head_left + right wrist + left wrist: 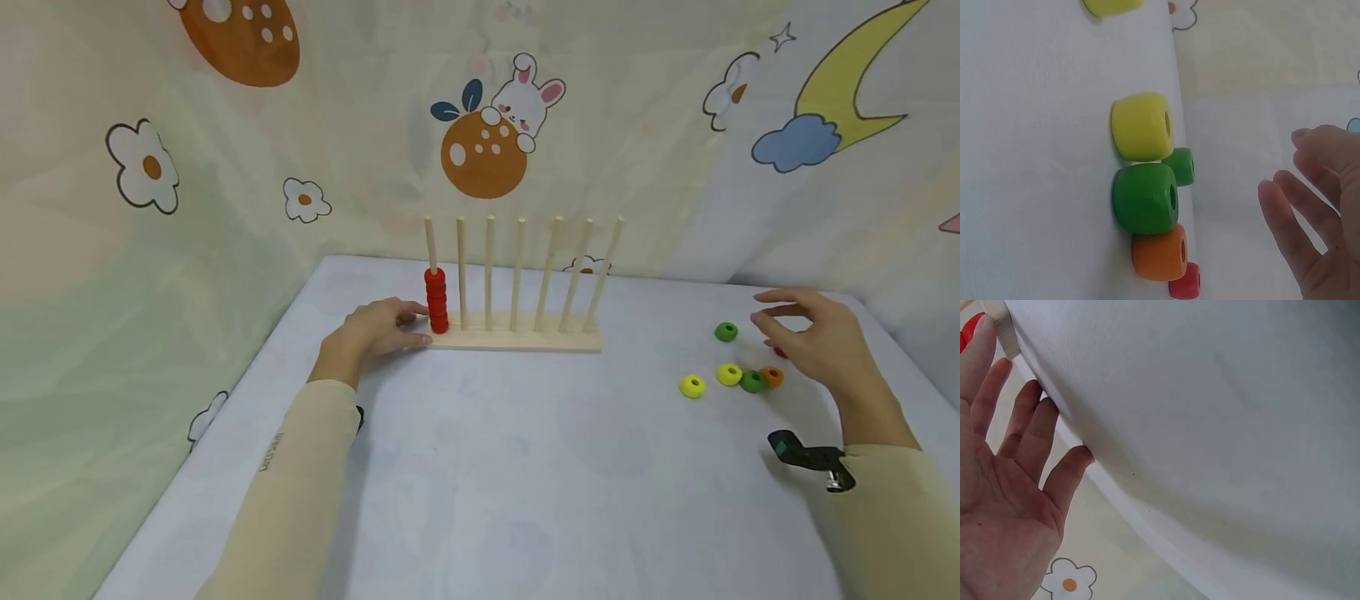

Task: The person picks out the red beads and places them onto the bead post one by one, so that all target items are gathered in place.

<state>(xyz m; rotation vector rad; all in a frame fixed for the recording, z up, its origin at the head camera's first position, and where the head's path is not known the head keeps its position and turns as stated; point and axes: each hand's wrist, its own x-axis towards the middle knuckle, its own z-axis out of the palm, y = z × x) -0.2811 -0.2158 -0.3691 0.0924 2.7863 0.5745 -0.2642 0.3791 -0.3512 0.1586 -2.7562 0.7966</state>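
Observation:
A wooden peg rack (517, 338) stands at the back of the table, with a row of several upright pegs. Stacked red beads (437, 302) sit on its leftmost peg; the other pegs are bare. At the rack's left end my left hand (378, 327) holds the base between thumb and fingers. My right hand (817, 337) hovers over the loose beads at the right, fingers spread and nothing between them. Partly hidden below it lies a red bead (1185, 281). Close by are an orange bead (1160, 252), two green beads (1145, 199) and two yellow beads (1142, 127).
A white cloth covers the table (525, 467). Behind and to the sides hangs a patterned curtain (360, 125) with flowers, a rabbit and a moon. A dark wrist strap (810, 457) sits at my right cuff.

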